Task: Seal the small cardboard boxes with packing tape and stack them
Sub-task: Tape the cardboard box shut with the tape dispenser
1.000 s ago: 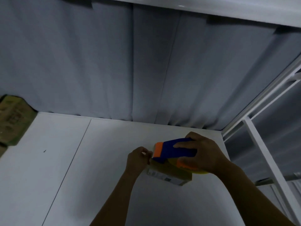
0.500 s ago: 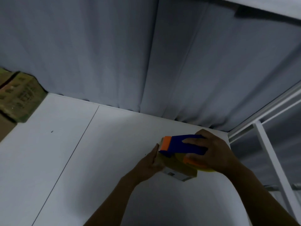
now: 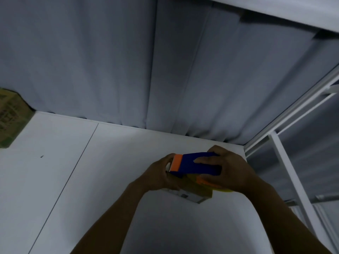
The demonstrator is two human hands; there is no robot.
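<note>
Far left of the box, at the edge of view, a printed carton (image 3: 9, 116) sits on the white surface (image 3: 55, 180). The left hand (image 3: 159, 176) is curled round the box's left end, fingers wrapped over it just under the dispenser's orange nose. Whether it also pins a tape end there is hidden.

The box (image 3: 200, 191) rests on the surface near the far right corner, with a pale label on the side facing the camera. On top of the box lies the blue dispenser (image 3: 190, 166), its yellowish roll showing below the body. The right hand (image 3: 233, 171) grasps the dispenser from the box's right, fingers across the blue body. Right of the box, a white frame (image 3: 286, 171) stands past the surface's edge.

The box looks small and light, made of thin card. It is probably stiff along edges and corners and soft in the middle of flaps and panels. On this smooth surface it will likely skid when tape is drawn across it. The best hold is probably at the end, over the corners, pressing down and not squeezing the sides. The dispenser's nose probably carries a cutter, so the left fingers should keep below it.
</note>
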